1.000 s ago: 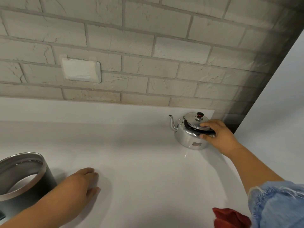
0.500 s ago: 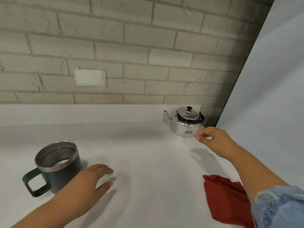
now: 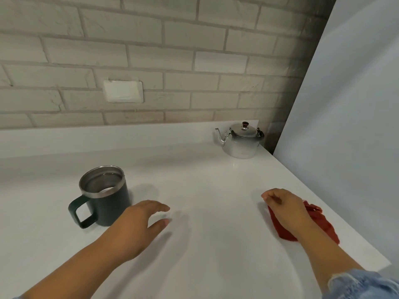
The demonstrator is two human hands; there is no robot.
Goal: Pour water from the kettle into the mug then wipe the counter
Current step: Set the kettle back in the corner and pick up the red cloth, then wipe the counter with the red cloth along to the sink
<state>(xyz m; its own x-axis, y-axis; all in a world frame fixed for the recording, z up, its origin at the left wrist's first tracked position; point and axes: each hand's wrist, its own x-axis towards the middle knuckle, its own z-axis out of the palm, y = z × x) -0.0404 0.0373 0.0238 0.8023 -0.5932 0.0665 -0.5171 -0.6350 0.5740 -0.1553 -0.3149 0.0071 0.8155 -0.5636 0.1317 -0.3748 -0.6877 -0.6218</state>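
A shiny steel kettle [image 3: 241, 142] with a black handle stands at the back right of the white counter [image 3: 205, 190], spout pointing left. A dark green mug [image 3: 103, 196] with a steel rim stands at the left, handle toward me, with water inside. My left hand [image 3: 140, 223] rests flat on the counter just right of the mug, fingers apart, holding nothing. My right hand [image 3: 285, 207] lies over the left end of a red cloth [image 3: 321, 222] near the counter's right edge. Its fingers curl down, and whether they grip the cloth is hidden.
A pale brick wall [image 3: 172, 61] runs behind the counter, with a white plate [image 3: 123, 91] set in it. A grey-blue panel [image 3: 356, 104] stands along the right, past the counter's right edge. A light blue sleeve [image 3: 362, 285] covers my right forearm.
My right hand let go of the kettle handle and drew back toward me, down onto the red cloth. The kettle stayed put. My view pulled back, bringing the mug fully into sight.
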